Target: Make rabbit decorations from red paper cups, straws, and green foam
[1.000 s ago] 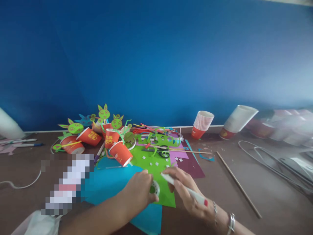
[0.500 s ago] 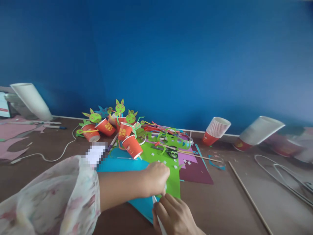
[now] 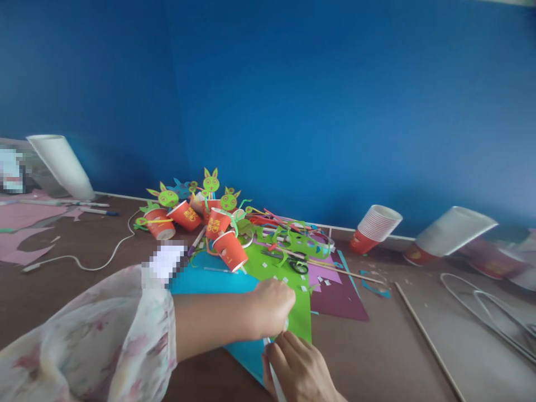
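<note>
Over the green paper sheet (image 3: 299, 304) my left hand (image 3: 274, 307) is closed in a fist, its fingers turned away from view. A pale edge of something shows just under it, too small to name. Right below, my right hand (image 3: 301, 365) is closed around a slim white strip (image 3: 275, 374) that sticks out past the thumb toward the bottom edge. The two hands almost touch. Under the left forearm lies a blue paper sheet (image 3: 247, 354). Small white squares (image 3: 285, 280) are scattered on the green sheet, near black-handled scissors (image 3: 299, 265).
Red paper cups (image 3: 230, 251) with green rabbit faces stand and lie at the back. Right of them are paper scraps and straws (image 3: 288, 223). Cup stacks (image 3: 377, 226) lean by the blue wall. A wooden stick (image 3: 427, 338) and white cable (image 3: 481, 312) lie to the right.
The whole view has shifted slightly, with most things appearing a little farther right. Both hands keep nearly the same closed pose close together.
</note>
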The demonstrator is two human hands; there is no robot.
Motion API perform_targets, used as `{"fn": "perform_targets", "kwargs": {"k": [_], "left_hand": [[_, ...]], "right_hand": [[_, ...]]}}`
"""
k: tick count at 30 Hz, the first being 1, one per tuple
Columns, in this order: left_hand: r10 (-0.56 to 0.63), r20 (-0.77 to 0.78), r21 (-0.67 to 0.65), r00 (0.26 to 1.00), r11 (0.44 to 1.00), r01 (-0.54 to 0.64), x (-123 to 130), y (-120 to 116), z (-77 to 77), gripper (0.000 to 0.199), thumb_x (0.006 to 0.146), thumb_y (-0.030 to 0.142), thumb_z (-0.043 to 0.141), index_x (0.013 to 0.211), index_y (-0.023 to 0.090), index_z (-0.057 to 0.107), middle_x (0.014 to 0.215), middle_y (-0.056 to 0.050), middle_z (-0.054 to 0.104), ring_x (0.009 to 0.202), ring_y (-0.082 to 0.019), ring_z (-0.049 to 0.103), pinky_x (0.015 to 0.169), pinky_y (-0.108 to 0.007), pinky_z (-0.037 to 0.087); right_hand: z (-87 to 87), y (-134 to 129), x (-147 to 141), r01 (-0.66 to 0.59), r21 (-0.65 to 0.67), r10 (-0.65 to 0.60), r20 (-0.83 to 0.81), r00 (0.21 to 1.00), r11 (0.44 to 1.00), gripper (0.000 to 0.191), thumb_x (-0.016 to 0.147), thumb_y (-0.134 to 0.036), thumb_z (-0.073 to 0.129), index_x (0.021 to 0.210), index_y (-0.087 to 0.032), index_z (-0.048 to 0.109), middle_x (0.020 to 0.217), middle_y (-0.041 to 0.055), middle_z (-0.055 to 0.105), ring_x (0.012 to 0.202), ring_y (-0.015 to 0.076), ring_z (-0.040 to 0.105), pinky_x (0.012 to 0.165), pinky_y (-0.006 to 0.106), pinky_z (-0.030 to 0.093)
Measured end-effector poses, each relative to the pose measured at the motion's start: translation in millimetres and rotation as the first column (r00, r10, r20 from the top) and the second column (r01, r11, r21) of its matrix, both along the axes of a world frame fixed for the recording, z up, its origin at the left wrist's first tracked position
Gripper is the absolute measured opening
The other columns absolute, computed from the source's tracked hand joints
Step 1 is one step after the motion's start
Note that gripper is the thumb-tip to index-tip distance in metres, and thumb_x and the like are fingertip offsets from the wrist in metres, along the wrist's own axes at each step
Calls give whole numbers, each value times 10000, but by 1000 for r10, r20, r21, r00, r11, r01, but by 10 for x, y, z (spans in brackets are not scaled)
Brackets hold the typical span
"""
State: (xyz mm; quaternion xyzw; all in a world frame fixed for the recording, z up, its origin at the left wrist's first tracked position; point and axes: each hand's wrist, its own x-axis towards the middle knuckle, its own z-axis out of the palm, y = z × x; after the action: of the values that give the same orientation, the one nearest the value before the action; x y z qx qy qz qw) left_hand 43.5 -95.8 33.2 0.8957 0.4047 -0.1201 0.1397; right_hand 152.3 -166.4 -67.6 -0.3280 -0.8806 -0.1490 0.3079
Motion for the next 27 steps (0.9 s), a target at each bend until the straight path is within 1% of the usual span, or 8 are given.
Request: {"fn": "perform_targets", "kwargs": {"k": [6,12,17,21,24,27], "left_hand": [[-7,-12,10,1000,1000,7,-3,-12,14,192,759,153,638,909,63,718,830,-170,728,847,-289,700,728,-315,555],[-20,-21,1,1000,1000,20,-6,-11,34,206,757,198,666,898,58,718,847,-172,730,854,-295,699,740,-321,561],[1,-15,7,1000,1000,-1,-7,-3,11,274,722,273,730,907,70,715,869,-162,733,867,-292,698,756,-322,564],[35,-10,-9,999,999,-35,-2,4,-4,326,684,312,773,903,76,718,894,-161,733,881,-296,695,748,-319,566],[45,-13,-26,999,999,-46,-1,7,-13,349,664,338,789,884,75,725,886,-164,735,867,-300,697,744,-319,565],[60,-21,-26,998,998,-60,-3,7,-25,332,668,350,783,871,93,733,865,-156,738,852,-299,701,739,-317,563]], "right_hand": [[-31,12,-13,12,-15,-12,0,1000,1000,148,741,-79,478,694,-218,466,578,6,558,492,164,520,433,285,278],[-25,5,17,27,-22,-27,-1,1000,999,165,738,-66,470,677,-218,457,553,0,543,468,157,506,435,275,285],[7,1,106,6,-93,-9,-29,1000,996,169,755,-60,464,693,-217,457,562,-8,556,472,140,515,451,252,307],[28,-2,189,-29,-183,21,-46,999,983,142,764,-83,461,721,-218,457,573,-15,555,482,131,513,465,233,319],[56,-9,244,-52,-212,40,-56,998,976,142,764,-81,472,733,-219,459,570,-21,549,477,127,504,463,231,315],[66,-10,302,-76,-237,62,-68,996,969,138,761,-78,485,758,-216,470,586,-23,561,481,119,506,472,224,322]]}}
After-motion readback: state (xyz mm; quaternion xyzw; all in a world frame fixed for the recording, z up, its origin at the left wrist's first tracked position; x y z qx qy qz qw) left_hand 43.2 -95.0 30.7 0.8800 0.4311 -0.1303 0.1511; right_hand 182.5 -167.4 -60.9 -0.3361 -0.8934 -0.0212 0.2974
